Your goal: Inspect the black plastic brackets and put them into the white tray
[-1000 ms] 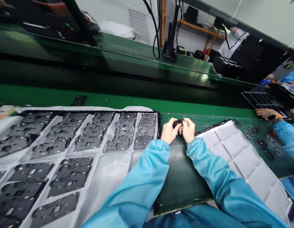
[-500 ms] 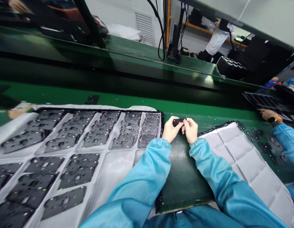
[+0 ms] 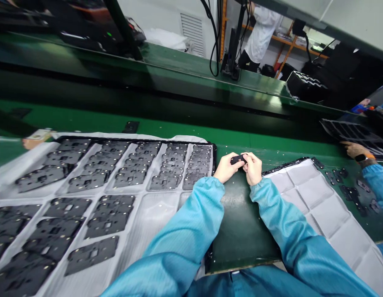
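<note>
Between my two hands, above the dark green bench, is a small black flat part [image 3: 237, 159]. My left hand [image 3: 226, 167] closes on its left end, thumb along the near edge. The fingers of my right hand [image 3: 252, 167] pinch its right end. Left of my hands lies a tray lined with white sheeting [image 3: 157, 206], its compartments holding overlapping black plates [image 3: 166, 167] with cut-outs. One black plate [image 3: 91, 255] lies in a nearer compartment. To my right, a second white-lined tray [image 3: 321, 194] shows bare compartments.
A co-worker's hand [image 3: 355, 150] with a watch is at the right, by a dark divided tray [image 3: 355, 132]. Loose black parts [image 3: 352, 194] lie near it. One black plate [image 3: 131, 127] rests behind the left tray. Farther back, a person in white [image 3: 261, 35] stands near shelves.
The whole view has shifted slightly. The black part is turned a little in my hands, which both stay on it. The person in white at the back has moved left.
</note>
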Motion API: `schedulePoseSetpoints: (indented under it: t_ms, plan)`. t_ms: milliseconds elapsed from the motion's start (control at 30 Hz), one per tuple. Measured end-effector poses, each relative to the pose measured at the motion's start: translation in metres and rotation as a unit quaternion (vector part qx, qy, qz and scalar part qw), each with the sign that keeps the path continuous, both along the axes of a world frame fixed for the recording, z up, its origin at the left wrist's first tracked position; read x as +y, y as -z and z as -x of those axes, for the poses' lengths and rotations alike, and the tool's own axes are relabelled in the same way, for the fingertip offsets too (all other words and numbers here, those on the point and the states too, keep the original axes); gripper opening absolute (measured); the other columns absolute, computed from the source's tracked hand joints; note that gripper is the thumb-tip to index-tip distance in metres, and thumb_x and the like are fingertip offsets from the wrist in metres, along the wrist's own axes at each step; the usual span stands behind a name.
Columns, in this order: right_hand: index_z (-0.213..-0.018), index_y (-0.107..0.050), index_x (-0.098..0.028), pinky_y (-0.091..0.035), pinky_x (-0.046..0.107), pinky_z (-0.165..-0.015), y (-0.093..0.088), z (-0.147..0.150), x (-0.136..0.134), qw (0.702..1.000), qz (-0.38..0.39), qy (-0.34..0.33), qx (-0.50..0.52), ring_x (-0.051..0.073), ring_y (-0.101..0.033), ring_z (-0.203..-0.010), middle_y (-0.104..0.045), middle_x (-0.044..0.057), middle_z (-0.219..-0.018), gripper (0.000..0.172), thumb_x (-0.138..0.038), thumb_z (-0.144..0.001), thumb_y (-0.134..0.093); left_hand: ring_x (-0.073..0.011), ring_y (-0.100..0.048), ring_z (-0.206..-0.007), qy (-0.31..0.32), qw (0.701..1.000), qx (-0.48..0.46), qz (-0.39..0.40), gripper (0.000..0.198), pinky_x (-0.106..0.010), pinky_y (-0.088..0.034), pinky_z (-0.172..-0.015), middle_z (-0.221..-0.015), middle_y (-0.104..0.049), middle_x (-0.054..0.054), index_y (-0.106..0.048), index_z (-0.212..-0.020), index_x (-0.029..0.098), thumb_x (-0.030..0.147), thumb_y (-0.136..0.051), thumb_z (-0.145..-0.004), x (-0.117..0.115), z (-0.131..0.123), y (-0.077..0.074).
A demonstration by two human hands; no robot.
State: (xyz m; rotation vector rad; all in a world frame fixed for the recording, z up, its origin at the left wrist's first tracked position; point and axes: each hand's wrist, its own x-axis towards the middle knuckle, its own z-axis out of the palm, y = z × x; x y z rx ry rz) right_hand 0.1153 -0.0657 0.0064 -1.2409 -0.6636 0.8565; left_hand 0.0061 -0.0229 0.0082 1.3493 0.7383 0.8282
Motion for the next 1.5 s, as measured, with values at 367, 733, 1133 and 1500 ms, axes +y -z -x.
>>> schedulePoseSetpoints:
  t_ms: [367, 733, 1133, 1500]
  plan:
    - [-0.085, -0.062, -0.016, -0.028, 0.019, -0.033, 0.004, 0.001, 0.002, 0.997, -0.009, 0.041, -0.062, 0.005, -0.038, -0.037, -0.05, -0.005, -0.059, 0.029, -0.043, -0.075, -0.064, -0.0026, -0.036, -0.036, -0.122, 0.979, -0.103, 0.13, 0.03, -0.017, -0.02, -0.034, -0.055, -0.048, 0.003, -0.065, -0.093, 0.011, 0.034, -0.058, -0.075, 0.005, -0.002, -0.004]
    - [-0.081, -0.046, -0.021, -0.025, 0.017, -0.038, 0.006, 0.008, -0.004, 0.988, 0.004, -0.052, -0.147, 0.005, -0.032, -0.039, -0.033, -0.009, -0.051, 0.028, -0.049, -0.085, -0.052, -0.0015, -0.031, -0.034, -0.146, 0.978, -0.087, 0.12, 0.026, -0.018, -0.016, -0.035, -0.055, -0.049, 0.003, -0.067, -0.087, 0.012, 0.031, -0.054, -0.074, 0.008, 0.002, -0.002]
    - [-0.082, -0.046, -0.021, -0.026, 0.016, -0.039, 0.008, 0.008, -0.004, 0.989, 0.008, -0.044, -0.142, 0.005, -0.033, -0.041, -0.035, -0.009, -0.054, 0.027, -0.047, -0.084, -0.053, -0.0015, -0.029, -0.038, -0.13, 0.977, -0.11, 0.129, 0.03, -0.018, -0.016, -0.038, -0.055, -0.045, 0.004, -0.067, -0.093, 0.012, 0.025, -0.054, -0.069, 0.007, 0.001, 0.0]
    - [-0.079, -0.041, -0.022, -0.018, 0.014, -0.032, 0.009, 0.004, 0.002, 0.999, -0.001, -0.039, -0.038, 0.002, -0.026, -0.034, -0.027, -0.011, -0.052, 0.029, -0.047, -0.082, -0.055, -0.0006, -0.039, -0.036, -0.143, 0.979, -0.123, 0.083, 0.036, -0.018, -0.023, -0.033, -0.078, -0.06, -0.002, -0.062, -0.105, 0.012, 0.027, -0.06, -0.072, 0.008, 0.003, 0.002]
